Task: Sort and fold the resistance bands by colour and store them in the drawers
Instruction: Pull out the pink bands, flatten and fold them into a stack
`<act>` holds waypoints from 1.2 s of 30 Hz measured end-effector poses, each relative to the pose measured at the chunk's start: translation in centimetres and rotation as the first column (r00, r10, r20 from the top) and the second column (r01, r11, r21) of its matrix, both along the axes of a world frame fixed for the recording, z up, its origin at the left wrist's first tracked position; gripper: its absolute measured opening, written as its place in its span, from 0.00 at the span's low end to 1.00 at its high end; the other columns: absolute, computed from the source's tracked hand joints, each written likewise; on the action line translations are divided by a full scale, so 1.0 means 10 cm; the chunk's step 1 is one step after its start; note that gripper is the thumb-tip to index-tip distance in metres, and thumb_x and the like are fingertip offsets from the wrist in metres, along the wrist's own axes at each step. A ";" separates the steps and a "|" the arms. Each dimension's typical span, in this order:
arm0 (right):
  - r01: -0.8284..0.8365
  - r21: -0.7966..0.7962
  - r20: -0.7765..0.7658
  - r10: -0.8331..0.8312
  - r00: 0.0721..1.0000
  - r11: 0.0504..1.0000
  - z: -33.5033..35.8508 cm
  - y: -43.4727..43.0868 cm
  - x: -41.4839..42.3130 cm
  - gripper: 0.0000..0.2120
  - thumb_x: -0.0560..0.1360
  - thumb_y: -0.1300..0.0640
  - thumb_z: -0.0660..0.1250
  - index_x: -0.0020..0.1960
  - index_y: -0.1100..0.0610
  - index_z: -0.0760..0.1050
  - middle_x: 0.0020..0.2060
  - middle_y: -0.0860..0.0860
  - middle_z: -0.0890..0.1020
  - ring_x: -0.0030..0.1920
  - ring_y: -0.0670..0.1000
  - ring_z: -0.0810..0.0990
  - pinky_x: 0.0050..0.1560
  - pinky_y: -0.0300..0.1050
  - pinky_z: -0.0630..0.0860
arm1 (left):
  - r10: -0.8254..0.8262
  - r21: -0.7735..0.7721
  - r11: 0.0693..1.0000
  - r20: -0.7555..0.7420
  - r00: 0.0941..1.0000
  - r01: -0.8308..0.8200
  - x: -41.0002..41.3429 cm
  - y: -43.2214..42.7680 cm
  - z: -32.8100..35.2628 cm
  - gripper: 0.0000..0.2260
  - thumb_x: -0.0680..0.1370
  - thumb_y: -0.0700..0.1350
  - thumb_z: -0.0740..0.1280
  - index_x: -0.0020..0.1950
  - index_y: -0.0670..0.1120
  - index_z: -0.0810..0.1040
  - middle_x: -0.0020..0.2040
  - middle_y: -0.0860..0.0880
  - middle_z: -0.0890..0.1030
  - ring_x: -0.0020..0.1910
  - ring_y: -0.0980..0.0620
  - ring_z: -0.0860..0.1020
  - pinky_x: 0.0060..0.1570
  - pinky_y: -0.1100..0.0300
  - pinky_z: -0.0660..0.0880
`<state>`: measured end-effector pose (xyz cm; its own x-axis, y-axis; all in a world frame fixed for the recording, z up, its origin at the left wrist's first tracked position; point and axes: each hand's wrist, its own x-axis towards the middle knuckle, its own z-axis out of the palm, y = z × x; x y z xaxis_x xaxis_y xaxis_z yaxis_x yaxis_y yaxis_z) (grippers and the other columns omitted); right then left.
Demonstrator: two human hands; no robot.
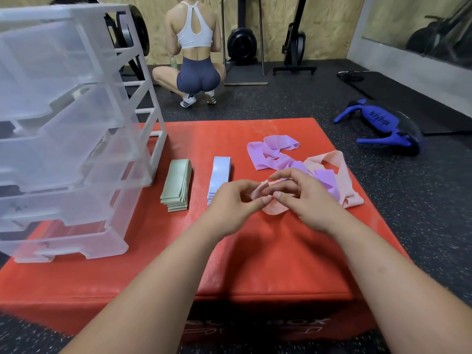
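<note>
1. Nearest to me, both forearms run up from the bottom edge, their elbows cut off by the frame.
2. My left hand [231, 203] and right hand [304, 200] meet over the middle of the red box [255, 256]; each hand's fingers are curled and pinched on a small folded pink band [272, 206]. How many folds it has I cannot tell, since the fingers cover most of it.
3. At 10 o'clock from the hands lies a folded blue stack [220, 178], its near end hidden behind my left hand.
4. Further toward 9 o'clock, a folded green stack [177, 186] lies beside it, apart from it.
5. At 2 o'clock a loose pink band [337, 175] and tangled purple bands [275, 155] overlap in a heap; which lies over which is hard to make out.
6. At 9 to 10 o'clock stands the clear drawer unit [71, 129], its left side cut off, with drawers pulled out partway; contents are unreadable through the plastic.
7. Beyond at 12 o'clock, a person [194, 52] squats facing away; at 2 o'clock blue equipment [380, 123] lies on the floor.
</note>
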<state>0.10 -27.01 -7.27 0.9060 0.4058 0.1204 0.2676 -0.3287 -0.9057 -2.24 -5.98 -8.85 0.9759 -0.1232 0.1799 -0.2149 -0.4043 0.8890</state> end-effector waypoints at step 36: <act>0.169 0.356 -0.178 -0.111 0.978 0.919 0.38 0.17 -0.92 0.04 0.77 0.64 0.75 0.51 0.59 0.83 0.39 0.54 0.86 0.39 0.50 0.84 0.43 0.41 0.82 | -0.142 0.030 0.988 -0.147 0.979 0.148 -0.98 0.36 0.19 0.15 0.74 0.52 0.79 0.50 0.42 0.81 0.47 0.35 0.83 0.41 0.51 0.78 0.45 0.51 0.74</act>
